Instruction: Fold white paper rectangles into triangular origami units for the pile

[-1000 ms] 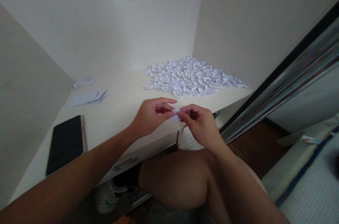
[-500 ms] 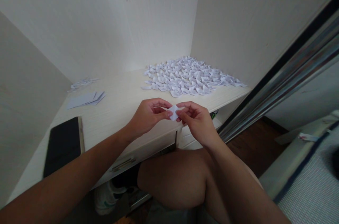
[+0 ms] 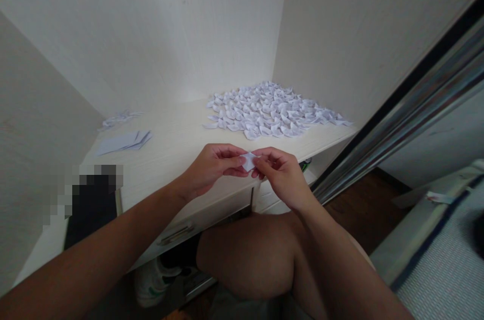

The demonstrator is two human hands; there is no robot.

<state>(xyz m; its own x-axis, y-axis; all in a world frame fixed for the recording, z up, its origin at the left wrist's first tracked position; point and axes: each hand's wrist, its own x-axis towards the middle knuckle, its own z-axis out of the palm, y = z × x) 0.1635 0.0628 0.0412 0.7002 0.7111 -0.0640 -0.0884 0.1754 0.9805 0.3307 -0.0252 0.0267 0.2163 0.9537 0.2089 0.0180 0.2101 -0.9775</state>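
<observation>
Dozens of small folded paper pieces (image 3: 260, 113) lie crowded together toward the back right of the tabletop (image 3: 170, 133), each curled or pointed, and these look finished. One more, a small white paper piece (image 3: 249, 162), is in hand near the tabletop's front edge: the left hand (image 3: 212, 171) pinches its left side between thumb and fingers, and the right hand (image 3: 283, 174) pinches the opposite side the same way, so both hands are drawn in narrow around it. Its middle shows as a rough diamond between the thumbs, smaller and flatter than a sheet, so I judge it to be partly folded; how many creases it has cannot be told. Over on the left, a short fanned stack of flat sheets (image 3: 117, 142) lies unfolded and appears to be what is left, well apart from the finished pieces. Thin white strips (image 3: 120, 118) sit just behind it; their purpose is unclear.
</observation>
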